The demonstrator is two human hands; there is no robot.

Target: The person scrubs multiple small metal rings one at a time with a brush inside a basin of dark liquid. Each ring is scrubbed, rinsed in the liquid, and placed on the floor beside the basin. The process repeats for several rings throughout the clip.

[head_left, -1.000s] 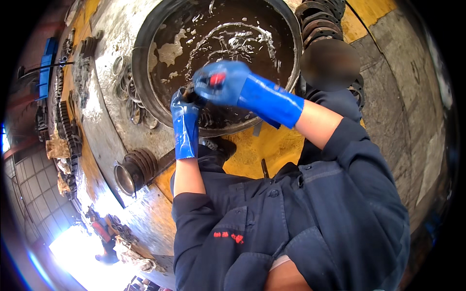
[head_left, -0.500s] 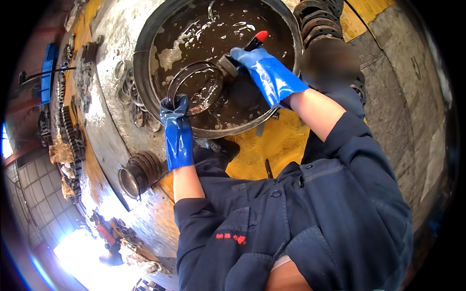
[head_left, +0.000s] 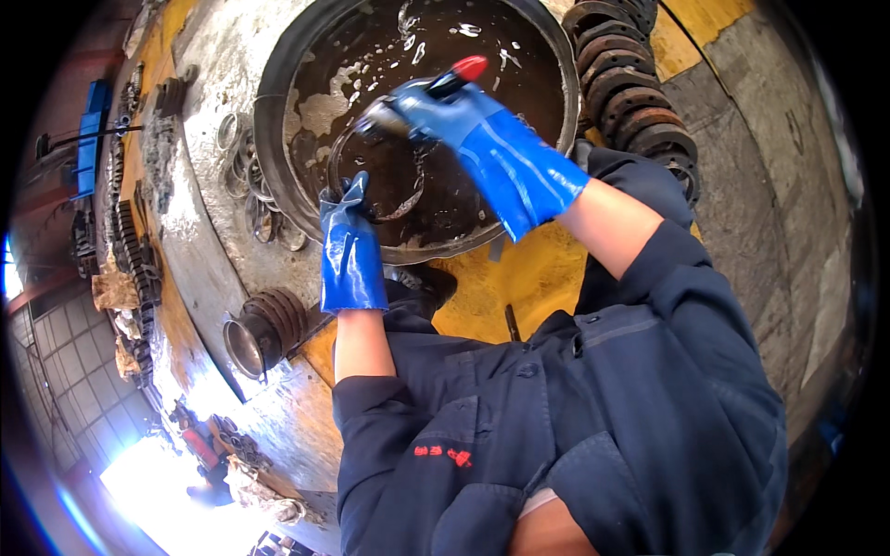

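Observation:
Over a round dark tub [head_left: 270,125] of murky brown liquid, my blue-gloved left hand [head_left: 347,213] grips the near-left edge of a thin metal ring [head_left: 336,157]. My right hand [head_left: 434,113], in a matching glove, is closed around a brush [head_left: 449,82] with a black handle and a red end. The brush head is blurred by motion and lies against the far part of the ring. That part is partly hidden by the brush and the glove.
Loose metal rings [head_left: 256,181] lie left of the tub on the metal surface. Nearer stands a stack of ring-shaped parts [head_left: 269,329]. A long row of rusty round parts [head_left: 623,88] runs along the tub's right side. Yellow flooring [head_left: 514,278] shows between my knees.
My right hand has swept the brush leftward, from the ring's right side to its far-left part. My left hand keeps its grip on the ring and has shifted slightly right.

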